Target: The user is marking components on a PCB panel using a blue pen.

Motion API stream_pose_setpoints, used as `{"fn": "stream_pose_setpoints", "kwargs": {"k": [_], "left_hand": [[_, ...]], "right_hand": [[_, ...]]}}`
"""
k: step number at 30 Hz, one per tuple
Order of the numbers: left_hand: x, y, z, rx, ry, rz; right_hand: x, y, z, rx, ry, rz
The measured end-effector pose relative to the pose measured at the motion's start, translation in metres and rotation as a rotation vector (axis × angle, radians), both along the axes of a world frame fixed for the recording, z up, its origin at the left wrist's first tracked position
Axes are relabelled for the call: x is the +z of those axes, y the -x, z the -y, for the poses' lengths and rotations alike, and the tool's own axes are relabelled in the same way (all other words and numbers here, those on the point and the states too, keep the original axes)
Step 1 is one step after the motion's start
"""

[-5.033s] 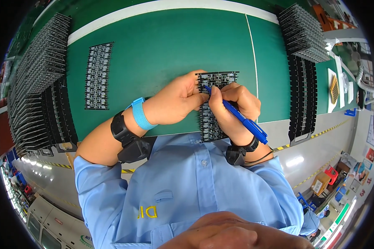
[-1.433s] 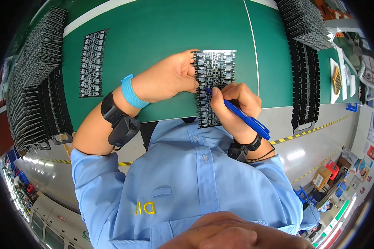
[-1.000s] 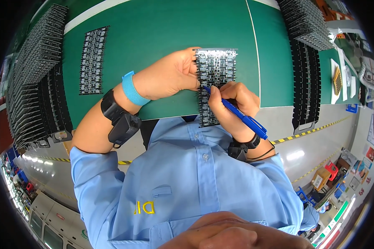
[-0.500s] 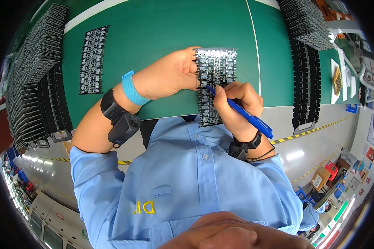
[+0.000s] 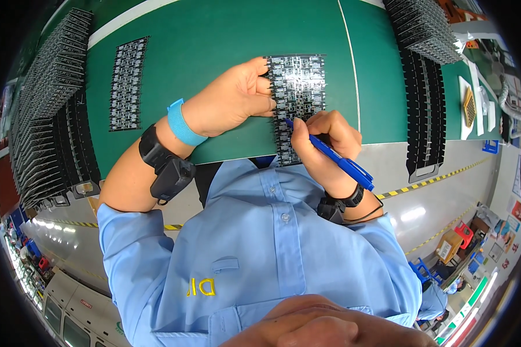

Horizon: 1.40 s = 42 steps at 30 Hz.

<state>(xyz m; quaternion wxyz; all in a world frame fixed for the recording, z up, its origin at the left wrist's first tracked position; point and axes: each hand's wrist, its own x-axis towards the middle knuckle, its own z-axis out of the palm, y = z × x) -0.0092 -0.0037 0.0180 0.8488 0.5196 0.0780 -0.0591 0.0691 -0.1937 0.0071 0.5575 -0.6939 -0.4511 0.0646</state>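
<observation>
A long black circuit board panel (image 5: 298,87), covered with rows of small silvery parts, is held over the near edge of the green table. My left hand (image 5: 243,95) grips its left edge between thumb and fingers. In my right hand (image 5: 330,144) is a blue pen (image 5: 342,163), its tip at the lower left part of the panel. The fingers of that hand are closed round the pen, beside the panel's right edge. A second circuit board panel (image 5: 127,84) lies flat on the table to the left of my left hand.
At the left stands a rack (image 5: 52,75) with many upright boards; a black slotted tray (image 5: 78,141) extends below it. Another rack (image 5: 425,29) and slotted tray (image 5: 427,115) stand at the right. The green table (image 5: 226,34) has its near edge before my body.
The held panel has shifted slightly away from me and to the left, my left hand moving with it. My right hand and the pen have moved a little left and up.
</observation>
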Motion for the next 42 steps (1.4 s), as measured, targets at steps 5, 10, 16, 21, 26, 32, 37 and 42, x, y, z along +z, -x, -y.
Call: {"fn": "stream_pose_setpoints", "kwargs": {"k": [5,10,16,21,26,32,37,42], "left_hand": [[-0.0035,0.0002,0.0005,0.002,0.018,0.005],[-0.0011,0.0009,0.0001,0.022,0.029,-0.02],[-0.0024,0.0013,-0.0019,-0.01,0.011,-0.016],[-0.0062,0.001,-0.0002,0.006,0.038,0.007],[-0.0058,0.0011,-0.0002,0.005,0.045,0.004],[-0.0052,0.0014,-0.0036,-0.018,0.032,-0.025],[-0.003,0.0015,-0.003,0.024,0.042,-0.001],[-0.0056,0.0006,-0.0045,0.009,0.041,0.01]], "right_hand": [[-0.0041,-0.0002,0.0016,-0.017,0.004,0.037],[-0.0029,0.0011,-0.0014,-0.015,-0.004,0.036],[-0.0048,0.0006,-0.0023,-0.017,-0.002,0.056],[-0.0046,0.0015,-0.0024,-0.023,0.006,0.055],[-0.0035,0.0008,-0.0021,-0.007,0.012,0.072],[0.0027,-0.0004,0.0046,-0.025,-0.024,-0.042],[0.0049,0.0002,0.0062,0.012,-0.016,-0.022],[-0.0047,0.0012,0.0054,0.028,0.0,0.068]]}}
